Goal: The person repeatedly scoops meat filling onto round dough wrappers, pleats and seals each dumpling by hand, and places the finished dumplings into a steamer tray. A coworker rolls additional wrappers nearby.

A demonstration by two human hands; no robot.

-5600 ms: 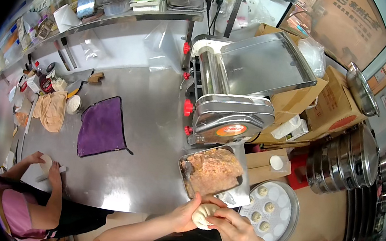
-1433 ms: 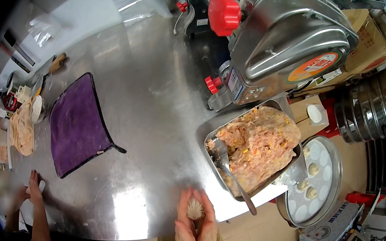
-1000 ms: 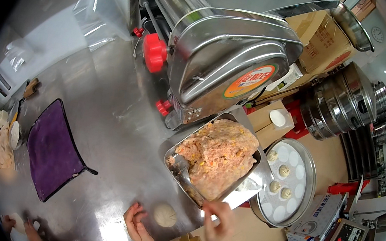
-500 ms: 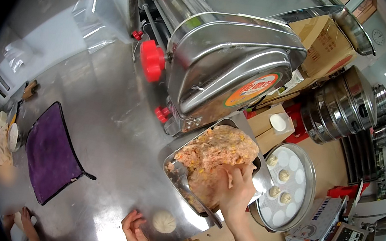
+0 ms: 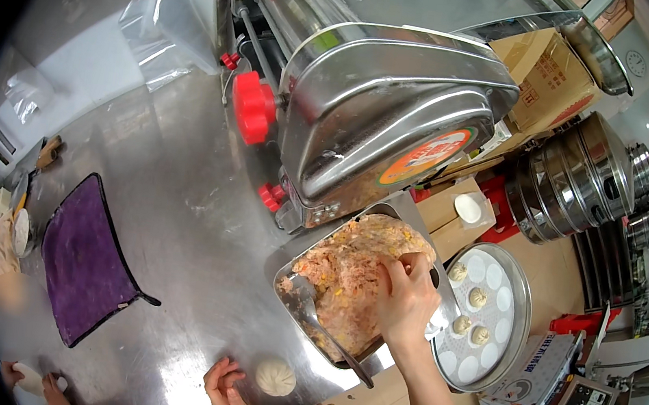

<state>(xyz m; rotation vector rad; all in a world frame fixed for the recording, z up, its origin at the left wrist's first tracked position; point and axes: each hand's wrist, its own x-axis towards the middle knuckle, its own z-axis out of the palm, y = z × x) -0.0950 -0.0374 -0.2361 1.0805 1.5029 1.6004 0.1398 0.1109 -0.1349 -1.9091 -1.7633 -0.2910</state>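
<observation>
Two bare hands, no gloves

Right hand (image 5: pixel 407 299) and forearm bare, entering from five o'clock; left hand (image 5: pixel 227 393) bare at six o'clock; mustard-yellow garment just below it; no rings or watch visible.

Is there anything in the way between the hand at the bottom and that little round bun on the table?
Nothing visible. The left hand rests on the steel table right beside the bun, with only bare tabletop between them.
</observation>
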